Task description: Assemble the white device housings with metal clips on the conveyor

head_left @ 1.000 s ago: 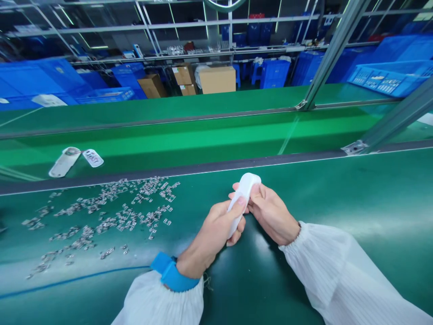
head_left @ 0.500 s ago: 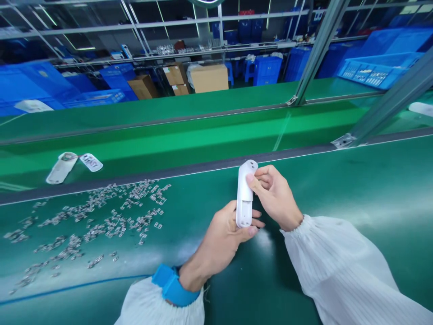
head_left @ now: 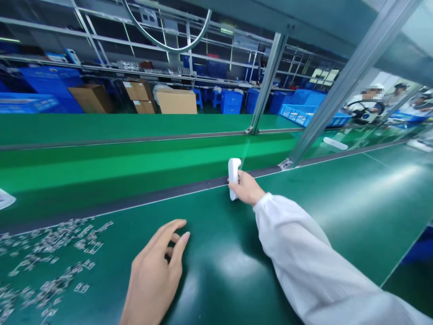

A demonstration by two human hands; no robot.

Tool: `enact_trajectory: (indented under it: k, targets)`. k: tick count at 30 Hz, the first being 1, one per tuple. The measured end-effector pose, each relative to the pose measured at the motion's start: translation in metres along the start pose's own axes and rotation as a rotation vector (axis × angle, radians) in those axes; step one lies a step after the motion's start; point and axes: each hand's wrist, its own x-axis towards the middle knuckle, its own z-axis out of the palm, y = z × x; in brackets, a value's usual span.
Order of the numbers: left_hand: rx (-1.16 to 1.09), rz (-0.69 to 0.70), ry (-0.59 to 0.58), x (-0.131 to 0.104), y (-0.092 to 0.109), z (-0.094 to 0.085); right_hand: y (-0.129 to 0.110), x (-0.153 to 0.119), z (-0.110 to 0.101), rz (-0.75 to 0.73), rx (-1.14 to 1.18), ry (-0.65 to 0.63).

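Your R hand [head_left: 248, 187] grips the long white plastic housing [head_left: 232, 174], ctr of frame, over the shiny dk-green worktop [head_left: 213, 234]; your L hand [head_left: 154, 268], lower ctr-left, is loosely curled (hands well apart). Silvery metal pcs [head_left: 56, 284], lower L. Behind, upper L: brown cardboard boxes [head_left: 177, 101], blue plastic crate [head_left: 27, 103].

Beyond the green far bench [head_left: 135, 124], a large tan box [head_left: 178, 102] is standing beside two stacked cartons [head_left: 138, 92], while a browner carton [head_left: 91, 99] is sitting farther left; a blue bin [head_left: 231, 102] is standing to their right; a light-blue crate [head_left: 296, 114] is resting partly behind a slanting metal post [head_left: 345, 85]; a cable loop [head_left: 177, 49] is hanging overhead, before a metal rack [head_left: 189, 41]; at far right, people [head_left: 354, 100] are showing, apparently in white, though too small to tell surely.
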Motion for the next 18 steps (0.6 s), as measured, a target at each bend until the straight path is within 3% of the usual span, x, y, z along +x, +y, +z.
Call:
enact_trajectory:
  k: [4,8,11,15,18]
  targets:
    - [-0.002,-0.007,0.009,0.001,-0.003,-0.001,0.008,0.068,-0.023,0.004,-0.146,0.207]
    - [-0.018,0.015,0.011,-0.001,-0.006,0.0,0.033,0.098,-0.022,0.015,-0.227,0.304]
    - [-0.015,0.026,0.018,0.0,-0.009,0.0,0.051,0.091,-0.015,-0.018,-0.24,0.399]
    - [0.034,0.101,0.087,-0.001,-0.011,0.002,0.05,0.052,0.003,-0.097,-0.176,0.556]
    - [0.051,0.123,0.065,-0.007,-0.008,0.006,0.034,0.006,0.031,-0.203,-0.043,0.5]
